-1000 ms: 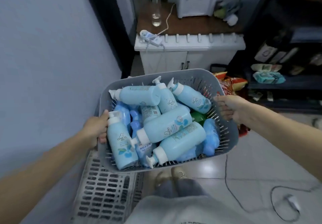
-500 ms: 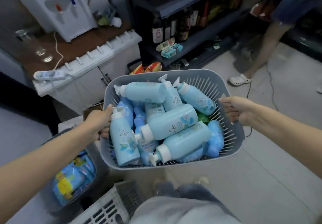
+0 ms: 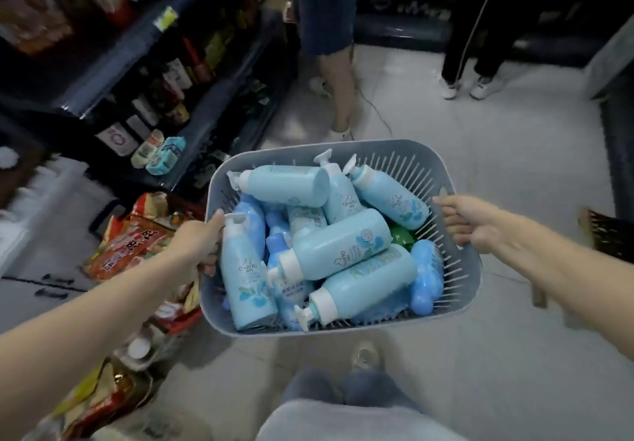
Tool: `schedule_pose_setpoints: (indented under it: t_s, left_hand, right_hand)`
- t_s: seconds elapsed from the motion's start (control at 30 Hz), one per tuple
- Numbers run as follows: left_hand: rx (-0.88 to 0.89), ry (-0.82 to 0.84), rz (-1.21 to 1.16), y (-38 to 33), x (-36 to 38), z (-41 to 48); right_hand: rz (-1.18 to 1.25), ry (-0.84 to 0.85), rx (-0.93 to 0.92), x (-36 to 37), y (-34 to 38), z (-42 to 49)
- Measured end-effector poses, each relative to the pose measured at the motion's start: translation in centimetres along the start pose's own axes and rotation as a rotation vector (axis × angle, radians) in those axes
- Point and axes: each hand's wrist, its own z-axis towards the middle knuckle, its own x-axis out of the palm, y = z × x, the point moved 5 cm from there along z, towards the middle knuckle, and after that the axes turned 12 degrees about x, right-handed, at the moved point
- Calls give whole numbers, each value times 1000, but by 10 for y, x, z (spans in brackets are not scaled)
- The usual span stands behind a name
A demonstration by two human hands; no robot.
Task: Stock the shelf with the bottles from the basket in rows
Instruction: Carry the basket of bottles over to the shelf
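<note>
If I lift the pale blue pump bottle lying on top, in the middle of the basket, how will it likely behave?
The top bottle looks like smooth, rigid plastic: probably stiff, perhaps slippery. Its rounded body lies slanted across the bottle beneath, so a nudge may roll it. It is opaque, so its fill is unseen; possibly heavy.

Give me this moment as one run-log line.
phase: carry | left hand: grips grey slotted plastic basket, left rim | right hand: grips right rim | load: light-blue plastic pump bottles, piled

The left forearm (image 3: 103, 303) and right forearm (image 3: 566, 262) are bare. Below the basket (image 3: 377, 145) show a light shoe (image 3: 365, 355), blue-grey trousers (image 3: 346, 391) and a pale grey shirt (image 3: 343, 421).
</note>
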Motion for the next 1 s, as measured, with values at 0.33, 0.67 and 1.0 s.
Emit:
schedule_pose_setpoints:
  t_s: [0.33, 0.67, 1.0]
  left_hand:
    - [191, 343, 113, -142, 165, 51]
    - [444, 689, 366, -279, 338, 57]
    - [557, 810, 514, -360, 497, -2]
  right_hand:
    - [395, -213, 37, -156, -27, -11]
    - [817, -442, 76, -265, -76, -25]
    - [1061, -528, 73, -371, -131, -13]
